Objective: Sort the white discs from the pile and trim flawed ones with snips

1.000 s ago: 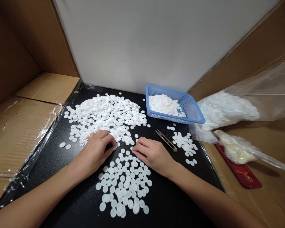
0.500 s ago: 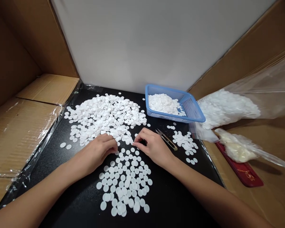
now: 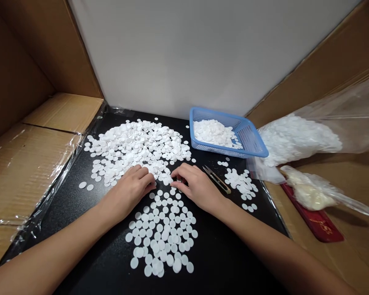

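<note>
A large heap of small round white discs (image 3: 141,141) covers the back of the black table. Closer to me, a looser patch of white discs (image 3: 166,229) lies spread out. My left hand (image 3: 137,184) rests at the heap's near edge, its fingers curled down and closed, with the tips hidden. Across a small gap, my right hand (image 3: 193,184) bends thumb and forefinger toward each other beside a few discs. A bit of white shows between these fingers, but I cannot make out whether it is held.
Thread snips (image 3: 217,179) lie right of my right hand, beside a small cluster of discs (image 3: 241,182). Behind them stands a blue basket (image 3: 246,139) partly filled with discs. Plastic bags (image 3: 301,137) and a red case (image 3: 326,229) sit at right. Cardboard (image 3: 33,159) borders the left.
My left hand has shifted slightly right and up, and the right hand's fingers have curled a little more. The camera view has moved slightly. The disc piles look much the same.
</note>
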Demonstrator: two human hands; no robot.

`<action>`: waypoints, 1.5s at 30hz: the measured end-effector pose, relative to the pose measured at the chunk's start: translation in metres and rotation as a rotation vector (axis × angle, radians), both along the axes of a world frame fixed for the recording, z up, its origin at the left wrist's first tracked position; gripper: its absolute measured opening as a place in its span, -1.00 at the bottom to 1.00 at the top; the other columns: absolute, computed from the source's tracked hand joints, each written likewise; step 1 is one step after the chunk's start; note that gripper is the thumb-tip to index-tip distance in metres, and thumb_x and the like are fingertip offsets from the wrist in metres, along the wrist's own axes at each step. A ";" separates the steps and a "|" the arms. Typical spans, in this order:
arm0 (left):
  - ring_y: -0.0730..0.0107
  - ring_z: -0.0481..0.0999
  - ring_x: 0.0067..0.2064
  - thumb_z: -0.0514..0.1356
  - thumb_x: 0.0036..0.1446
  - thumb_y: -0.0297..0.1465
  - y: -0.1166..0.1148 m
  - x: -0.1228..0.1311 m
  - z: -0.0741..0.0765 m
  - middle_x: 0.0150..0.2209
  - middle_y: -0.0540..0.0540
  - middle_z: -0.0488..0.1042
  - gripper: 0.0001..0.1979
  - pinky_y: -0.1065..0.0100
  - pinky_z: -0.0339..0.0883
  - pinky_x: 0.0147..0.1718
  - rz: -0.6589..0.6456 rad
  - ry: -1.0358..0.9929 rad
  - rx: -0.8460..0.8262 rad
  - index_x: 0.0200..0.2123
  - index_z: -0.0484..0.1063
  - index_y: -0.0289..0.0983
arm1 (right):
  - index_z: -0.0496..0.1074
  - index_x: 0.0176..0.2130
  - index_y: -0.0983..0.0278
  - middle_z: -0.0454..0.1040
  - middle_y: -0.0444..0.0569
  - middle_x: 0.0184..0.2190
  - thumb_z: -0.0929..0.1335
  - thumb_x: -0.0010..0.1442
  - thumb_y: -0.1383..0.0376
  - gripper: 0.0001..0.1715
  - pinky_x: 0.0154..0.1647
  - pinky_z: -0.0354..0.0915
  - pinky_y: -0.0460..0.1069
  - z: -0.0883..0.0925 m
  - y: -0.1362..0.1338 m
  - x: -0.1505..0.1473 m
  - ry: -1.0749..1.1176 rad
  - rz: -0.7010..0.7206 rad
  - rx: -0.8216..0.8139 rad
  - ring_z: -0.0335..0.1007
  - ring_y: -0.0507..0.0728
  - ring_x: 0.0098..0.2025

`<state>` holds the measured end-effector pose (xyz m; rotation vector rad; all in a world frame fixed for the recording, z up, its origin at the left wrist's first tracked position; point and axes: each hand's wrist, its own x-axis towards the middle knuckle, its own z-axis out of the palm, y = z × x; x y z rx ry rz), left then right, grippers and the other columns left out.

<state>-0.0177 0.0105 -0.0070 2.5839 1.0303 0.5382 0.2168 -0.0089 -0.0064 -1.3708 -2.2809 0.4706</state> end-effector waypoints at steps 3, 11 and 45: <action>0.24 0.35 -0.27 0.03 0.38 -0.41 -0.001 0.001 0.001 -0.35 -0.09 0.43 -0.75 0.23 0.24 -0.29 -0.024 -0.001 0.041 -0.35 0.42 -0.26 | 0.39 -0.34 0.23 0.46 -0.12 -0.33 0.43 0.24 0.41 -0.85 -0.23 0.26 0.01 0.001 0.001 -0.002 0.037 -0.024 -0.034 0.35 0.05 -0.36; 0.32 0.39 -0.34 0.18 0.27 -0.34 -0.001 0.002 0.015 -0.43 -0.02 0.42 -0.82 0.31 0.27 -0.36 0.079 -0.053 -0.328 -0.39 0.49 -0.22 | 0.45 -0.45 0.24 0.38 -0.17 -0.46 0.44 0.16 0.37 -0.84 -0.49 0.18 -0.09 0.021 -0.012 0.013 0.170 -0.127 -0.402 0.27 0.01 -0.47; 0.26 0.58 -0.19 0.04 0.29 -0.35 -0.001 -0.004 0.022 -0.22 -0.10 0.57 -0.77 0.28 0.46 -0.25 0.224 -0.306 -0.289 -0.13 0.48 -0.23 | 0.45 -0.24 0.22 0.42 -0.13 -0.33 0.41 0.25 0.39 -0.93 -0.40 0.28 -0.07 0.004 -0.036 0.010 0.101 -0.098 -0.184 0.36 0.03 -0.41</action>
